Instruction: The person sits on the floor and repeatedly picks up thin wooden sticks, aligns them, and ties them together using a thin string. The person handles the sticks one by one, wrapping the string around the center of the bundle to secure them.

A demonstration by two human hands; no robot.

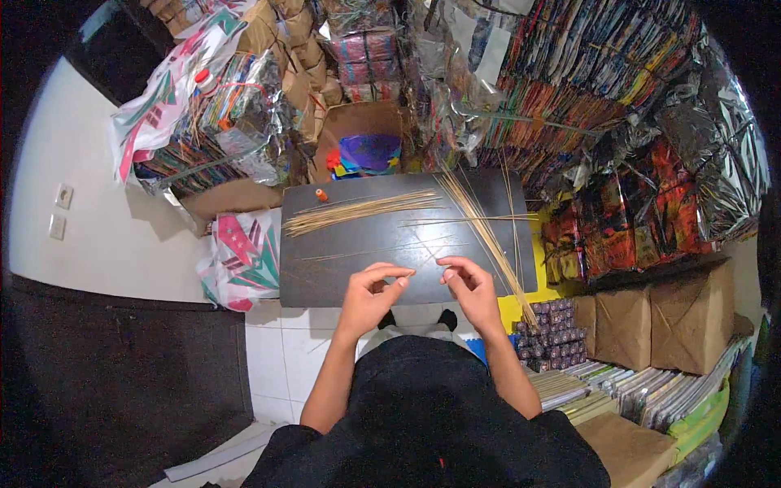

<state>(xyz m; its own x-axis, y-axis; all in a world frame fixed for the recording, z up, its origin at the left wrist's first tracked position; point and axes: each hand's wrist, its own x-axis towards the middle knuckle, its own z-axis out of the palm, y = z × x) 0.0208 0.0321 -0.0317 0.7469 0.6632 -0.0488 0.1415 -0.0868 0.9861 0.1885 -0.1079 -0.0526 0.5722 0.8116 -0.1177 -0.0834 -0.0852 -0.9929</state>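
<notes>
My left hand is held over the near edge of a dark table, thumb and index fingertip brought together in a pinch. Facing it a short way to the right, my right hand has its fingers curled, thumb near the index finger. Anything in the fingertips is too fine to make out. Just beyond them a few thin sticks lie crossed on the tabletop. A bundle of thin bamboo sticks lies along the far left, and another stick bundle slants down the right side. A small orange spool stands at the back.
Tall stacks of wrapped packets rise behind and right of the table. Brown cardboard boxes and a pile of small dark patterned pieces sit at the right. A printed plastic bag hangs by the table's left edge.
</notes>
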